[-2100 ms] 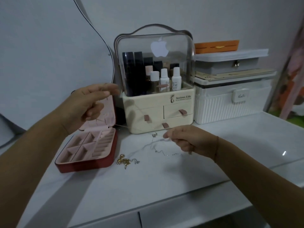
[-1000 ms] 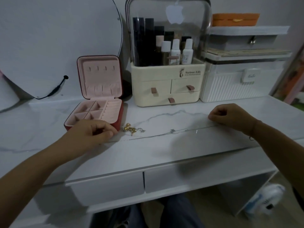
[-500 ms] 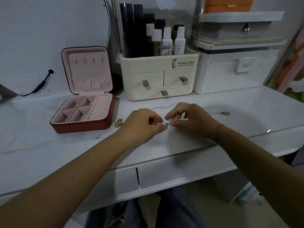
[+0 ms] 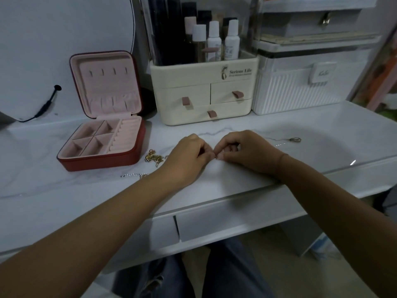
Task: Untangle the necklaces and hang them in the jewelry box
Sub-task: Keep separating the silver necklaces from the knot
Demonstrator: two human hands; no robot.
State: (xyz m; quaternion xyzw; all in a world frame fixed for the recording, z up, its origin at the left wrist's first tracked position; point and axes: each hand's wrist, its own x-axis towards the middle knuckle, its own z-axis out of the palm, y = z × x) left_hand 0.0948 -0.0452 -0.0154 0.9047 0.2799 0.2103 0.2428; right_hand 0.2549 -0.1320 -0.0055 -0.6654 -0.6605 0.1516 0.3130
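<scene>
A thin silver necklace (image 4: pixel 277 144) lies across the white marble desk, its ring end (image 4: pixel 295 139) at the right and its beaded end (image 4: pixel 133 175) at the left. My left hand (image 4: pixel 189 157) and my right hand (image 4: pixel 242 151) meet at the desk's middle, fingertips together, each pinching the chain at the same spot. A tangled gold necklace (image 4: pixel 154 158) sits just left of my left hand. The red jewelry box (image 4: pixel 103 136) stands open at the left, its pink lid upright with several small hooks.
A cream cosmetic organizer (image 4: pixel 206 93) with drawers and bottles stands behind my hands. A white ribbed case (image 4: pixel 300 87) sits to its right. A round mirror with a black cable (image 4: pixel 45 104) leans at the far left. The desk front has two drawers (image 4: pixel 214 220).
A second ago my hands were far apart, stretching the silver chain flat on the desk. They have come together at its middle and pinch it there; little has moved in the last half second.
</scene>
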